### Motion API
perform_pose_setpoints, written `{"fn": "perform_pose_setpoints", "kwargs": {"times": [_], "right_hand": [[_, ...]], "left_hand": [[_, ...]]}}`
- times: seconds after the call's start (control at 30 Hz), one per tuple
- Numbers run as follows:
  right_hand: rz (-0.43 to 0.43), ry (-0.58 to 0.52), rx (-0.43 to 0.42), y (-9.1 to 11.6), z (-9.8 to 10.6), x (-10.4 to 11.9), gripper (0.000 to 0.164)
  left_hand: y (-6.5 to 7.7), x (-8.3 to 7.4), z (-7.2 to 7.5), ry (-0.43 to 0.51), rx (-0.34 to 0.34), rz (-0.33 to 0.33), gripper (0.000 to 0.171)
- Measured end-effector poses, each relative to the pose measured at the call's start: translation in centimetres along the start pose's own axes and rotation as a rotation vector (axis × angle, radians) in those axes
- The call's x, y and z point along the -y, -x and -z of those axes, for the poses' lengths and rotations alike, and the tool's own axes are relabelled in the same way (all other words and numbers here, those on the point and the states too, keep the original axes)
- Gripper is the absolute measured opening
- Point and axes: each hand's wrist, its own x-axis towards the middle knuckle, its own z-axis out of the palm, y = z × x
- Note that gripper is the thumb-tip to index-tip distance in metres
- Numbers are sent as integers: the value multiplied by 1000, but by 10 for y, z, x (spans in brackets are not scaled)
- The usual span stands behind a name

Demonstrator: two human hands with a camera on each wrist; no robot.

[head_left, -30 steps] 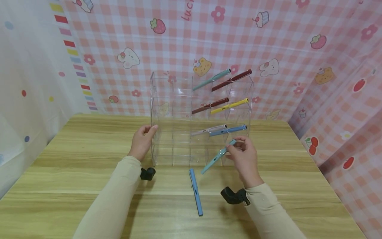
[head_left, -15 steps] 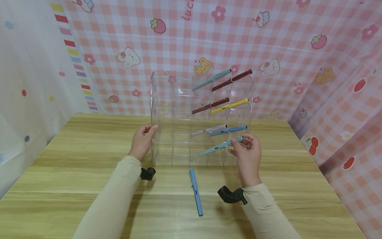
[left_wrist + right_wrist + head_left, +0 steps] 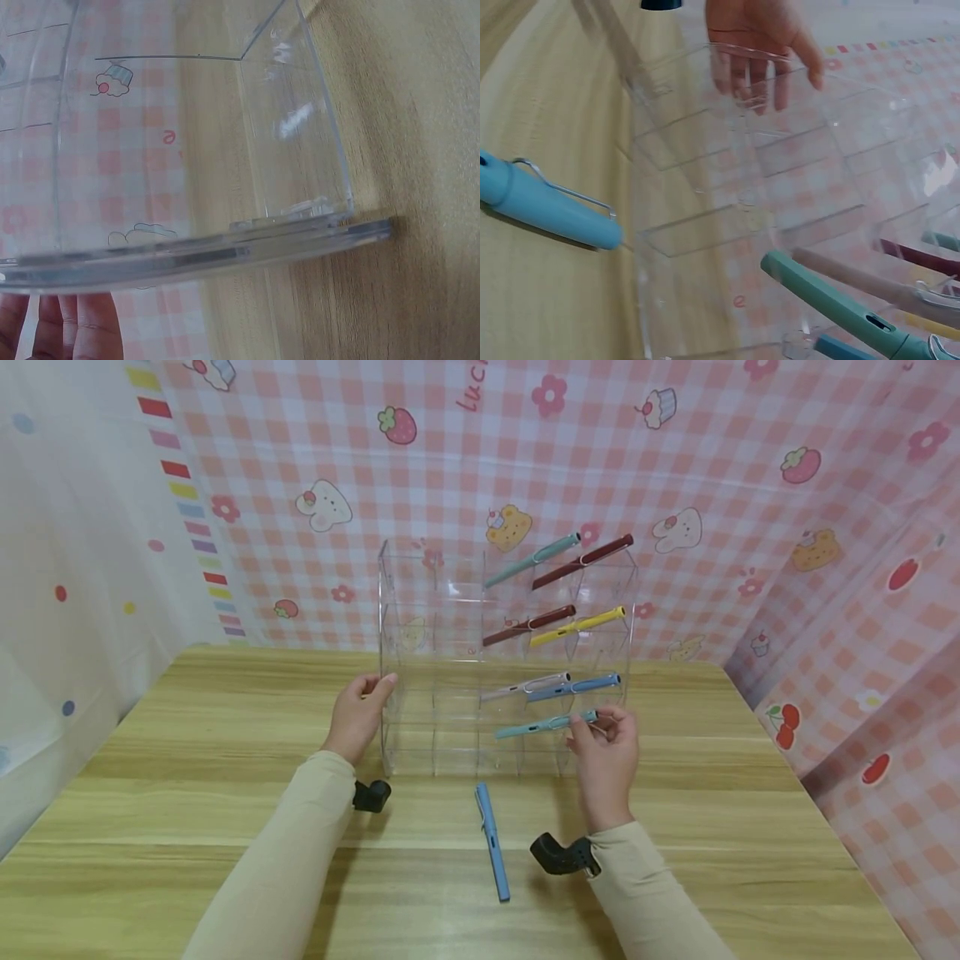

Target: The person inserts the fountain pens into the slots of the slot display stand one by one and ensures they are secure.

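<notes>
My left hand point(image 3: 356, 718) grips the left side wall of a clear acrylic pen rack point(image 3: 382, 635), its thumb at the front edge. In the left wrist view, fingers point(image 3: 96, 330) show beyond that wall point(image 3: 187, 259). With thumb and fingers, my right hand point(image 3: 609, 764) pinches a teal pen point(image 3: 536, 727) near its clip end. This pen point(image 3: 829, 300) slants across the rack's lowest tier, tip toward the left, just under the blue pen point(image 3: 577, 687) and the pale pink pen point(image 3: 521, 687). The right hand itself is outside the right wrist view.
Higher tiers bear a yellow pen point(image 3: 577, 627), two dark red pens, one of them point(image 3: 528, 627) on the middle tier, and another teal pen point(image 3: 532, 560). A blue pen point(image 3: 492, 843) lies on the wooden table point(image 3: 225, 827) before the rack. Checked cloth point(image 3: 450, 477) hangs behind.
The right hand has raised the teal pen from in front of the rack to its lowest tier, turning it from steep to nearly level. The left hand has stayed in place.
</notes>
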Motion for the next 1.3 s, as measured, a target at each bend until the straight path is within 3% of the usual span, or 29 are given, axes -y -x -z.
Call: {"fn": "perform_pose_setpoints", "kwargs": {"times": [0.5, 1.3], "right_hand": [[16, 35, 14, 9, -9, -23, 24], [-45, 131, 80, 18, -11, -32, 25]], "left_hand": [[2, -2, 1, -3, 8, 7, 64], [1, -2, 0, -10, -6, 8, 58]]}}
